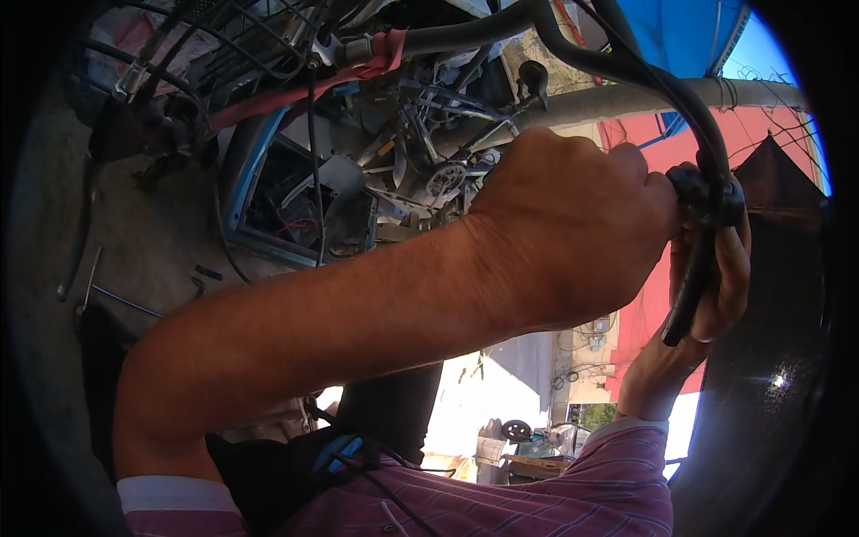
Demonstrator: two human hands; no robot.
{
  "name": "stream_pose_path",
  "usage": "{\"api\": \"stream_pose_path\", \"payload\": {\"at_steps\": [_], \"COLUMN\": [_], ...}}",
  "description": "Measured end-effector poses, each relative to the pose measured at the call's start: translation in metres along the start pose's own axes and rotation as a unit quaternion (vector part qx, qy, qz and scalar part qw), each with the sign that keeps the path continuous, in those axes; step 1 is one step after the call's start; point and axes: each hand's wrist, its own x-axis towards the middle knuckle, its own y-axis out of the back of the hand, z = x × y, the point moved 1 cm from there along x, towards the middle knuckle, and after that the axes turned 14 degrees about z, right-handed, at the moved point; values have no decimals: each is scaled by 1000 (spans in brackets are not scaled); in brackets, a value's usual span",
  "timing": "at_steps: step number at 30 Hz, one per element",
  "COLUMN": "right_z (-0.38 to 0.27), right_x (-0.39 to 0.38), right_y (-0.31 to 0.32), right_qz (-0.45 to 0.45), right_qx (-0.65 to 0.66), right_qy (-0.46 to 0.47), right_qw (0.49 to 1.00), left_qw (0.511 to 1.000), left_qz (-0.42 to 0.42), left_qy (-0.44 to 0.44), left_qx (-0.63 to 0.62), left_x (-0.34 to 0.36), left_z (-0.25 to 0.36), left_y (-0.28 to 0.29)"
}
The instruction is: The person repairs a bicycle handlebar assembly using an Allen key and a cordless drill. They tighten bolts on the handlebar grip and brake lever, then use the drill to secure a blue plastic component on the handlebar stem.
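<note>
My left hand (573, 228) is closed in a fist beside a black fitting (707, 201) on a curved black bicycle handlebar (702, 134); what its fingers hold is hidden. Behind the bar's lower end, my right hand (720, 295) curls around the handlebar and the underside of the fitting. Cables run along the bar. A red cloth or strip (376, 63) is wound on the metalwork at top, near a black wire basket (233, 40).
Bicycle parts (429, 134) and a blue-framed box (250, 179) crowd the middle. Metal tools (125, 300) lie on the concrete floor (49, 233) at left. A pale pole (752, 94), blue sheeting (671, 31) and a dark surface (769, 358) are at right.
</note>
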Motion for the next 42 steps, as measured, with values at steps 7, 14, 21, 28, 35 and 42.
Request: {"api": "stream_pose_path", "payload": {"at_steps": [7, 14, 21, 28, 35, 42], "right_z": [1, 1, -4, -2, 1, -4], "right_x": [0, 1, 1, 0, 5, 0], "right_y": [-4, -13, -14, -13, 5, -16], "right_qz": [30, 65, 80, 66, -69, 91], "right_qx": [-22, -89, -120, -82, -13, -91], "right_qy": [-1, 16, 18, 3, 0, 13], "right_qw": [999, 994, 989, 994, 998, 992], "left_qw": [997, 997, 967, 905, 784, 743], "left_qz": [-10, 31, -41, -150, -194, -245], "left_qy": [-37, 52, 115, 228, 379, 403], "left_qx": [62, -51, -226, -325, -453, -475], "left_x": [2, 8, 4, 6, 9, 12], "left_z": [-1, -18, -13, -7, -6, -10], "left_y": [5, 9, 10, 6, 6, 4]}}
